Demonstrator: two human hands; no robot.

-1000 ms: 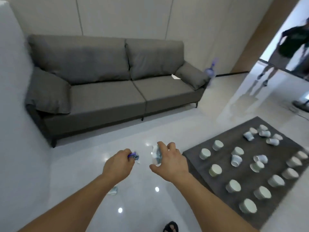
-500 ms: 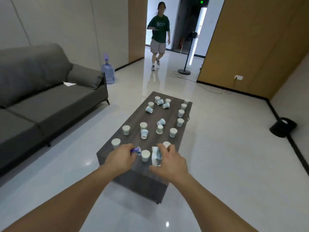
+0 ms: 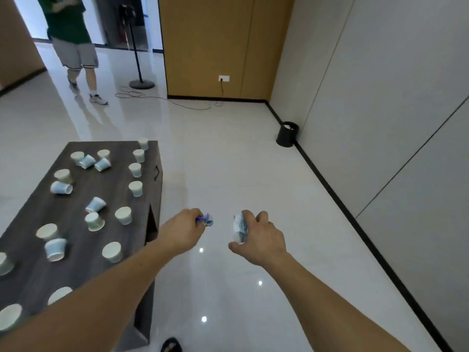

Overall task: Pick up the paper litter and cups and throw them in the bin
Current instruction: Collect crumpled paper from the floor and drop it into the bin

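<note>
My left hand (image 3: 184, 231) grips a small crumpled piece of blue and white paper litter (image 3: 206, 220) that sticks out past the fingers. My right hand (image 3: 258, 237) holds a crushed white paper cup (image 3: 239, 228) with a blue print. Both hands hang over the glossy floor, right of the dark wooden coffee table (image 3: 76, 250). Several white paper cups (image 3: 123, 215) stand or lie tipped on the table. The black bin (image 3: 287, 134) stands far ahead on the right, against the wall, with white litter inside.
A person (image 3: 73, 41) in a green top and grey shorts stands at the far left by the doorway. A floor stand (image 3: 140, 82) and a loose cable (image 3: 187, 104) lie beyond the table. A grey wall with black skirting runs along the right.
The view has swung right, away from the sofa: the table now lies at the left and the bin ahead on the right. Both hands keep their hold on the litter and cup.
</note>
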